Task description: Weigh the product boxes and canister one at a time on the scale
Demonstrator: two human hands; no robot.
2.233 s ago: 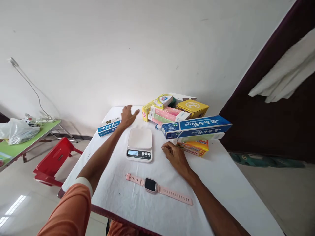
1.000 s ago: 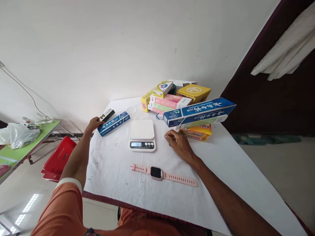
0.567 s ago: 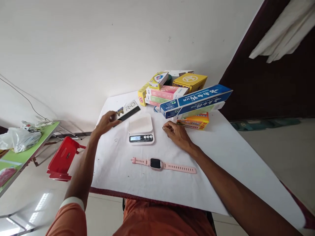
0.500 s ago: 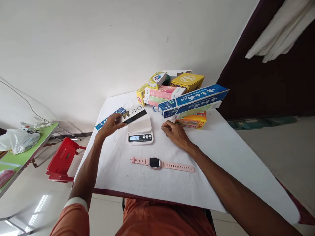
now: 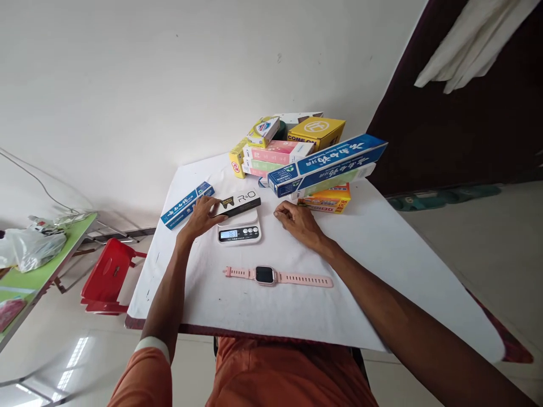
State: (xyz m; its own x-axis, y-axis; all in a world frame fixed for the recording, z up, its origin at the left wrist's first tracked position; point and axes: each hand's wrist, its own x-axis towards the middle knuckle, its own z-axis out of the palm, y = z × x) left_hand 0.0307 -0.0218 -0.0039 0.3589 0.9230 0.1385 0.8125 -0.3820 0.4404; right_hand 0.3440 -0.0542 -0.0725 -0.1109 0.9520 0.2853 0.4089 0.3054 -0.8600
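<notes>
My left hand (image 5: 202, 216) grips the left end of a long black-and-white toothpaste box (image 5: 246, 203) marked R&O. The box lies over the plate of a white kitchen scale (image 5: 257, 234); whether it rests on the plate I cannot tell. Digits show on the scale's lit display. Just beyond my left hand is a blue-and-white toothpaste box (image 5: 183, 209). To the right of the scale, my right hand (image 5: 301, 223) rests on the white tablecloth, fingers curled in with nothing visible in them. A pink-strapped smartwatch (image 5: 265, 275) lies flat in front of the scale.
Boxes are piled at the back: a long blue toothpaste box (image 5: 326, 164), a pink box (image 5: 280, 151), a yellow box (image 5: 317, 131) and an orange box (image 5: 331, 199). A red chair (image 5: 106, 274) and a green table (image 5: 51, 260) stand to the left.
My left hand has turned and lowered the R&O box, which now lies more level over the scale. More of the blue box at the left shows. My right hand stays by the scale.
</notes>
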